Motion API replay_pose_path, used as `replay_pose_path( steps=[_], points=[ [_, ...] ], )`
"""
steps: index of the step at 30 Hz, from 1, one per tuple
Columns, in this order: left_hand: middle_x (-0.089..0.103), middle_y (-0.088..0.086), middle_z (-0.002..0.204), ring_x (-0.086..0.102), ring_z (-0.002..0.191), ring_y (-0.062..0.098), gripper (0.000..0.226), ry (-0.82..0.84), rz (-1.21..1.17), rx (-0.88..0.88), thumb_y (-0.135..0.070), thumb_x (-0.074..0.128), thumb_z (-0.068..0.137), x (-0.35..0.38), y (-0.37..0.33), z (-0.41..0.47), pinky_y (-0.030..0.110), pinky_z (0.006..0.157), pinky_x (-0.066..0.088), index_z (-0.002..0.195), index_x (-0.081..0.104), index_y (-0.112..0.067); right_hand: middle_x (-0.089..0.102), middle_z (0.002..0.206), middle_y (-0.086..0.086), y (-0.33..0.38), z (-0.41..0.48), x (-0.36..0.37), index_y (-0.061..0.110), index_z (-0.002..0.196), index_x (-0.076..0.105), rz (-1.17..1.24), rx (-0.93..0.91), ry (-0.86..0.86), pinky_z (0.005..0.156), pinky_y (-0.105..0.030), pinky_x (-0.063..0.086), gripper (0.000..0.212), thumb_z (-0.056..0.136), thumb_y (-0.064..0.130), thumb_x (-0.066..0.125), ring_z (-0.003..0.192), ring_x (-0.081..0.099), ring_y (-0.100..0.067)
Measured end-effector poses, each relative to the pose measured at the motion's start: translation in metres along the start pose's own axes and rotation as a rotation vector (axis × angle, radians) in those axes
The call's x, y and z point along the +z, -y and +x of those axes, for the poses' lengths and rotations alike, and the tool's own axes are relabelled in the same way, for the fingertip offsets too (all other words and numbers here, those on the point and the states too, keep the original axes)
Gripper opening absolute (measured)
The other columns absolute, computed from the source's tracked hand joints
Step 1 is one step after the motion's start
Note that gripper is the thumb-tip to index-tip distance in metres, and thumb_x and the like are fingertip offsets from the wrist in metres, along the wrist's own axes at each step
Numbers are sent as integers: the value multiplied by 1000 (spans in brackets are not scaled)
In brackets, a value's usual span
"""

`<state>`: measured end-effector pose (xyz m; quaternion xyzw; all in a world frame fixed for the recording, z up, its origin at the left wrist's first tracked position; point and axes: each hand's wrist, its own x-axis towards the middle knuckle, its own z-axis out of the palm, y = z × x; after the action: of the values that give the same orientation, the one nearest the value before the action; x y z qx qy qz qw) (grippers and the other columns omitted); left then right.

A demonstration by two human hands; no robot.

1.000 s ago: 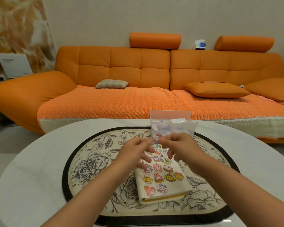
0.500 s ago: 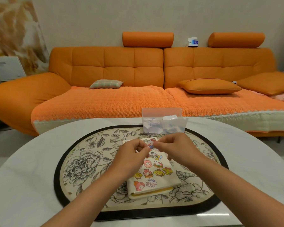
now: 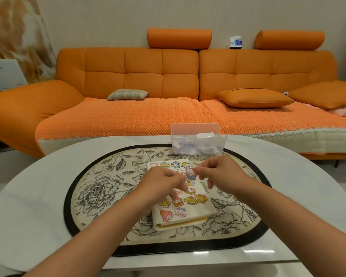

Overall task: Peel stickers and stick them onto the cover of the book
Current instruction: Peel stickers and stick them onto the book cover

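Sticker (image 3: 189,173) sits pinched at its edges by thumb and forefinger of both the left hand (image 3: 164,182) and right hand (image 3: 223,174), just over the far half of the book (image 3: 192,213), and it's probably feather-light, floppy and tacky, so edge-only holds look safest.

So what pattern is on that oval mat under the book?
The mat: black-on-cream flowers, black border; head view.
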<state>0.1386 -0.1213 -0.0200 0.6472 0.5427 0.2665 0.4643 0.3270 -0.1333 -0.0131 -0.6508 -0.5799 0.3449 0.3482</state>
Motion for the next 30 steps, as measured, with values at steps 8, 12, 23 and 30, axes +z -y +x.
replay_pose_path(
  steps=[8,12,23,30],
  points=[
    [70,-17,96,62,78,-4,31,-176,395,198,-33,59,97,-4,21,9,21,72,46,127,64,-31,63,62,3,-8,-14,-2,10,85,73,23,116,138,42,-18,37,20,94,27,68,43,49,-6],
    [58,-21,127,41,123,4,31,-99,605,394,-40,56,98,4,43,16,29,107,36,128,63,-37,61,55,4,-14,-23,-1,10,81,73,-52,220,347,49,-24,38,27,88,36,74,47,49,-11],
    [52,-22,129,37,124,7,28,-66,727,469,-44,53,97,9,56,20,29,108,29,121,66,-40,59,52,1,-22,-25,10,9,78,69,-58,272,329,47,-24,37,23,91,28,73,44,46,-13],
    [49,-22,132,34,128,6,33,-52,737,477,-48,50,96,10,58,19,32,112,24,126,62,-40,62,61,-2,-23,-25,14,6,79,71,-102,253,305,46,-22,39,23,89,27,75,45,47,-13]
  ],
)
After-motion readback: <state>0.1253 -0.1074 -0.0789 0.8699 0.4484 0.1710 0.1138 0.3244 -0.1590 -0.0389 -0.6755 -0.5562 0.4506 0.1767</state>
